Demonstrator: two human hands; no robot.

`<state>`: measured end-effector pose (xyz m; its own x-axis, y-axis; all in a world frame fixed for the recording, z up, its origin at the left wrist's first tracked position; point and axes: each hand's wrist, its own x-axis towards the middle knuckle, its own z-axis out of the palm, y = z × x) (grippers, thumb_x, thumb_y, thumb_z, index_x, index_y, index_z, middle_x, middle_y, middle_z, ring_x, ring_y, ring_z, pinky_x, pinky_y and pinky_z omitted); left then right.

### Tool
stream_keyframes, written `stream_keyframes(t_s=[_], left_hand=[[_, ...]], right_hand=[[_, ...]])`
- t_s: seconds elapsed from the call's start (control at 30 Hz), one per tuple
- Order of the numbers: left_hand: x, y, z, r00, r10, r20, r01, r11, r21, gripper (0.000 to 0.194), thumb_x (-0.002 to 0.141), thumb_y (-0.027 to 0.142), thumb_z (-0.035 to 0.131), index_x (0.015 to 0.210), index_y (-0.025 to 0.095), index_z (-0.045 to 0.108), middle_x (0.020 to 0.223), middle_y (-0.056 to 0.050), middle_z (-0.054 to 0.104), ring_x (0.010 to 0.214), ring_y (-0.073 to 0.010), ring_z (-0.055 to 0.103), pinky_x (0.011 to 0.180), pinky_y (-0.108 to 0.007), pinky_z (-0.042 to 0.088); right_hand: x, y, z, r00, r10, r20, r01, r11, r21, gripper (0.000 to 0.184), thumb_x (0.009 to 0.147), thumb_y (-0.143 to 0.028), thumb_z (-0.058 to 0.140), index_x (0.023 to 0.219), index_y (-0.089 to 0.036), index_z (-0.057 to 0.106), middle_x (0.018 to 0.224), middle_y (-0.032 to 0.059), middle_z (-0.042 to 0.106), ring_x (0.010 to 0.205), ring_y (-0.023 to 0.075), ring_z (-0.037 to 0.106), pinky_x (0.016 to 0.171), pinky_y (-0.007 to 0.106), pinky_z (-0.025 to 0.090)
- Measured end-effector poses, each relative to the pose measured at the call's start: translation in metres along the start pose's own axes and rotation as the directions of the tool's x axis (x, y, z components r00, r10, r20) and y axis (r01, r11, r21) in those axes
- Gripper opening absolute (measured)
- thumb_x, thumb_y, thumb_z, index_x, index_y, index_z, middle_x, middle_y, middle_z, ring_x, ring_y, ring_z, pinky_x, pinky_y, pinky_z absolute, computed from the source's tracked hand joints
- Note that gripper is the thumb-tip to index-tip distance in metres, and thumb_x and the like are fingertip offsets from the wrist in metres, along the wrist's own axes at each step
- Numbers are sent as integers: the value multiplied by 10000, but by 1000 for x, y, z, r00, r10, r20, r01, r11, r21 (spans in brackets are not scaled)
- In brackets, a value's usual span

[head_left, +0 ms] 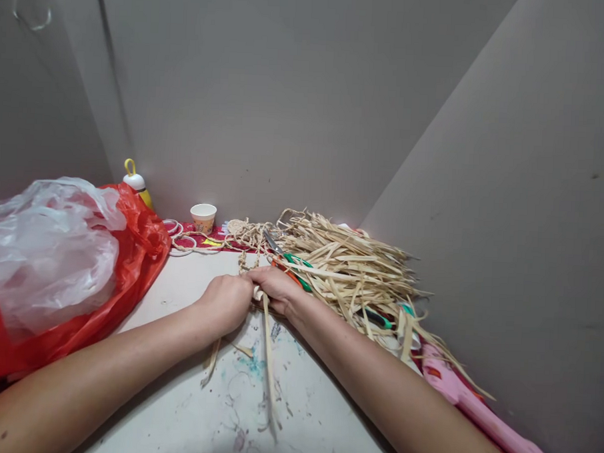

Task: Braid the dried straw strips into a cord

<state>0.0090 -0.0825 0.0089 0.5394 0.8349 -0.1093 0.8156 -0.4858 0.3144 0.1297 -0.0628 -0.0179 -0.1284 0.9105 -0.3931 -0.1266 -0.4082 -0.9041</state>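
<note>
My left hand (228,302) and my right hand (274,287) meet over the middle of a stained white board (214,409). Both are closed on a braided straw cord (242,260), whose gripped part is mostly hidden by the fingers. A long flat straw strip (269,358) hangs from between the hands towards me. Shorter ends stick out below my left hand. Just beyond my right hand lie scissors (300,260) with green and orange handles, partly under straw. A large heap of dry straw strips (355,262) spreads to the right.
Red and clear plastic bags (55,249) bulge at the left, before a white and yellow bottle (136,181). A paper cup (203,217) and a loose cord stand at the back, near the grey wall (257,104). A pink tool (479,408) lies at the right edge.
</note>
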Motion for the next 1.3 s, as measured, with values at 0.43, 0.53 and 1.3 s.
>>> stream_keyframes(t_s=[0.43,0.53,1.3], left_hand=[[15,-46,-55,986,-166,-5,118,726,-678,216,762,311,536,640,139,584,517,-3,575,450,-110,546,470,-232,443],[29,-52,-29,960,-177,216,271,407,-872,89,719,162,570,645,115,590,543,-10,605,475,-84,548,513,-211,461],[34,-45,-1,951,-98,293,302,498,-813,246,733,272,561,529,150,499,394,73,327,314,-22,225,341,-202,120]], right_hand=[[-10,-11,-4,998,59,32,-59,998,-4,97,688,-112,593,603,-112,548,350,-65,385,305,20,248,307,146,196],[-11,-11,-5,996,72,56,-73,997,16,57,693,-119,593,647,-98,567,353,-74,369,306,15,228,314,141,169],[-10,-8,-11,989,-126,83,151,808,-570,179,719,-218,522,556,-151,490,443,-68,374,392,45,264,398,200,202]])
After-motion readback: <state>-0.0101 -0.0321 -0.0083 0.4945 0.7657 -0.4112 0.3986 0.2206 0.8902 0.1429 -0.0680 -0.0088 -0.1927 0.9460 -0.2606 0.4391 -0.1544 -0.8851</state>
